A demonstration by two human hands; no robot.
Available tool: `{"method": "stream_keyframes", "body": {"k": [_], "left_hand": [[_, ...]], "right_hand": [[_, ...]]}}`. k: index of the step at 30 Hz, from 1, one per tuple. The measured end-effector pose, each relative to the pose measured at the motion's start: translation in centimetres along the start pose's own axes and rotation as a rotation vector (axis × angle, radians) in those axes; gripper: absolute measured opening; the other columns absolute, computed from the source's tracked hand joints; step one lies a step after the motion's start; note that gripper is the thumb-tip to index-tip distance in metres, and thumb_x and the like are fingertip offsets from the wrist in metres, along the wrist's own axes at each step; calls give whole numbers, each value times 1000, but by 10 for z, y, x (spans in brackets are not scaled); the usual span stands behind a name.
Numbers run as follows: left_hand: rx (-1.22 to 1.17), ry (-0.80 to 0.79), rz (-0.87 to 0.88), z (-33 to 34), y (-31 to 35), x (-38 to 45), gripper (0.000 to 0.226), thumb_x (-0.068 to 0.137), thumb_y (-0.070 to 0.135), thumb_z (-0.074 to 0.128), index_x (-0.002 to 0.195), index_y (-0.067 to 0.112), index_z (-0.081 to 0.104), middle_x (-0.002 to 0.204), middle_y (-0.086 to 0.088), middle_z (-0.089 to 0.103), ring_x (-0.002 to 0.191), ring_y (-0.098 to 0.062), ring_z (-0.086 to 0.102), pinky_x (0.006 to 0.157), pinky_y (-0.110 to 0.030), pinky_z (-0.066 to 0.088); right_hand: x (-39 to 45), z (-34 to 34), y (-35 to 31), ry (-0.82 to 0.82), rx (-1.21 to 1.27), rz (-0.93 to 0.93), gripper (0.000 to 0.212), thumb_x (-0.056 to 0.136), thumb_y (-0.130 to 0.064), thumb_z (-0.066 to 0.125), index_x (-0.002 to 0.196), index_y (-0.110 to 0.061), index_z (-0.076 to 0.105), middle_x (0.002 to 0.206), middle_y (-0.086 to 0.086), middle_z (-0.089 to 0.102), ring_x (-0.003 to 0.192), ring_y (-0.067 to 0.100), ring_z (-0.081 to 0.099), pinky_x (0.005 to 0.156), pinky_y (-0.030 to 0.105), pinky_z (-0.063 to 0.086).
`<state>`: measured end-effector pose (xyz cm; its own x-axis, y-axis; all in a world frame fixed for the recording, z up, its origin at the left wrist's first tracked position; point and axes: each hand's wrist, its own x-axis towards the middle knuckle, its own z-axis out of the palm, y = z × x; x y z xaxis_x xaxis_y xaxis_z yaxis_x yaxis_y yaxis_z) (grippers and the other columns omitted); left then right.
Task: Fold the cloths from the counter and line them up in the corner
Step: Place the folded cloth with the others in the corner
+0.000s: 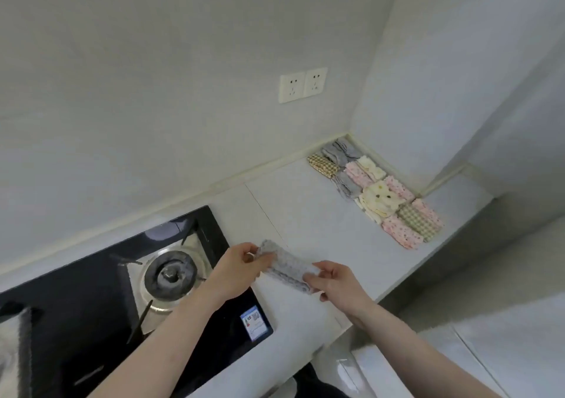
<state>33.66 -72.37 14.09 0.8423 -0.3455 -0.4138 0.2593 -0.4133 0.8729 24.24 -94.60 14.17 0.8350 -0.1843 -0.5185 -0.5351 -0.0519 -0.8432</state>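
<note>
A grey cloth, folded into a narrow strip, hangs just above the white counter between my hands. My left hand pinches its far left end and my right hand pinches its near right end. In the corner to the right lie several folded cloths in two rows: grey ones at the back, then checked, pink flowered and cream ones running towards the counter's front edge.
A black glass hob with a gas burner sits to the left, under my left forearm. Two wall sockets are on the back wall. The counter's front edge runs close below my right hand.
</note>
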Motion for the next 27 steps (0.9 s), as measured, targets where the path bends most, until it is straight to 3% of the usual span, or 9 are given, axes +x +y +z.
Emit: {"method": "stream_keyframes", "body": {"k": [6,10,13,19,25,27], "left_hand": [[12,147,-92,44,33,49,25,92,47,72,108,29,67,91,-1,73,71,-10,70,59,-25,50],[3,267,-117,59,42,62,13,94,33,72,105,27,69,96,-4,70,79,-14,74,50,-17,44],[30,299,-131,61,44,68,8,94,29,71,101,27,70,100,-5,71,75,-12,71,47,-15,44],[122,348,-170,50,43,87,6,92,28,71,97,31,70,95,2,70,77,-20,72,53,-18,48],[138,360,-208,40,44,100,7,92,27,72,98,29,71,93,2,71,83,-24,74,57,-21,51],[146,366,-220,36,46,104,7,91,28,72,98,30,71,94,3,72,83,-23,74,62,-24,53]], "right_hand": [[86,-65,-8,-19,92,138,13,93,-16,72,105,-10,74,79,3,68,70,14,60,65,27,43],[145,-97,2,83,239,266,7,95,-8,67,102,-9,69,75,6,62,63,13,52,60,25,43],[190,-116,5,153,279,333,3,95,-5,67,95,-8,66,77,10,63,62,14,52,47,20,43],[279,-130,-7,134,91,305,29,95,0,55,69,-12,50,42,1,49,30,7,39,32,19,28],[349,-120,-59,89,129,288,17,99,0,52,86,-11,52,72,7,50,42,9,48,34,16,39],[365,-118,-69,97,148,265,10,99,-1,54,101,-11,55,75,6,49,50,11,47,45,21,51]]}}
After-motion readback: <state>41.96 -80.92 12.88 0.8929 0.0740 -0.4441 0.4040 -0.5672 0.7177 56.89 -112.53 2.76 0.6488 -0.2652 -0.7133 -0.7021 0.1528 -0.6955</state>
